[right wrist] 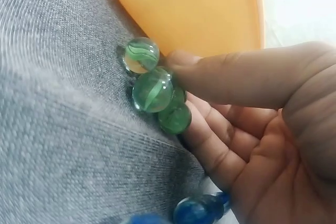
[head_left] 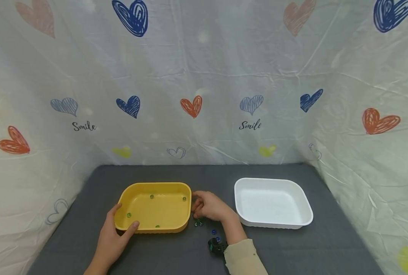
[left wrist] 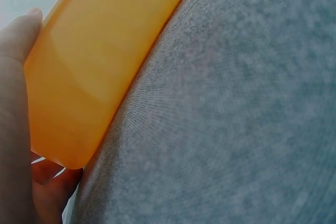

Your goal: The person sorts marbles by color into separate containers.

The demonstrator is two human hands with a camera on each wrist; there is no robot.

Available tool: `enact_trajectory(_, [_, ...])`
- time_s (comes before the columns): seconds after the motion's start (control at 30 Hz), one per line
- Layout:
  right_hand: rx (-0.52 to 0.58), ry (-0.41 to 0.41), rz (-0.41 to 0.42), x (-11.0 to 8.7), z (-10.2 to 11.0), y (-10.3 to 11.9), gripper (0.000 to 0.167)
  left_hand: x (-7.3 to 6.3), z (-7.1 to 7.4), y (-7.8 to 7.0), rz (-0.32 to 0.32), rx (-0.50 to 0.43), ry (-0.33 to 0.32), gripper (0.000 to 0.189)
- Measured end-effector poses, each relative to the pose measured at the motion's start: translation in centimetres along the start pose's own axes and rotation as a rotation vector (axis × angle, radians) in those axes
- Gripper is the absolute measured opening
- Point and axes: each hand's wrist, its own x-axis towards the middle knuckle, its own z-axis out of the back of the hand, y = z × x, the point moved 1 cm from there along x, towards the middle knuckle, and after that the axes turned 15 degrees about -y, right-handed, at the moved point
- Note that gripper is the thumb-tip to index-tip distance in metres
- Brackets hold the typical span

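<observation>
My left hand [head_left: 112, 233] grips the near left corner of a yellow tray [head_left: 156, 230], thumb over the front rim and fingers along its left side. Several green marbles [head_left: 129, 215] lie spread about inside that tray. Beside the tray's right wall, my right hand [head_left: 211, 206] reaches down to a small cluster of green marbles [right wrist: 152, 90] on the cloth. In the right wrist view its thumb [right wrist: 231, 80] and fingers close round one marble at the back of the cluster, partly hidden by the other marbles and the thumb. Blue marbles [right wrist: 194, 211] lie close below this hand.
A white tray [head_left: 273, 223] stands to the right, beyond my right forearm. Grey cloth [head_left: 176, 254] covers the table. A light curtain [head_left: 217, 76] printed with hearts hangs behind and at both sides. A black wrist camera [head_left: 217, 246] sits below my right wrist, next to the blue marbles.
</observation>
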Motion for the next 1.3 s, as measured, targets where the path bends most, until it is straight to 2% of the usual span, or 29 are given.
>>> enact_trajectory(0.13, [-0.035,0.001,0.012,0.0,0.1,0.1,0.076,0.0,0.0,0.0,0.007,0.004,0.005,0.107])
enact_trajectory(0.63, [-0.042,0.003,0.033,0.1,0.0,-0.2,0.071,0.0,-0.1,0.1,0.020,0.003,0.013,0.108])
enact_trajectory(0.87, [-0.023,-0.013,0.076,0.2,0.5,-0.3,0.058,0.1,-0.1,0.1,0.023,0.006,0.022,0.109])
enact_trajectory(1.1, [-0.055,-0.104,0.096,0.3,0.9,-0.1,0.042,0.1,-0.1,0.1,0.032,0.002,0.034,0.108])
enact_trajectory(1.3, [-0.007,-0.209,0.068,0.2,1.3,0.5,0.036,0.0,0.0,0.0,0.032,0.002,0.030,0.108])
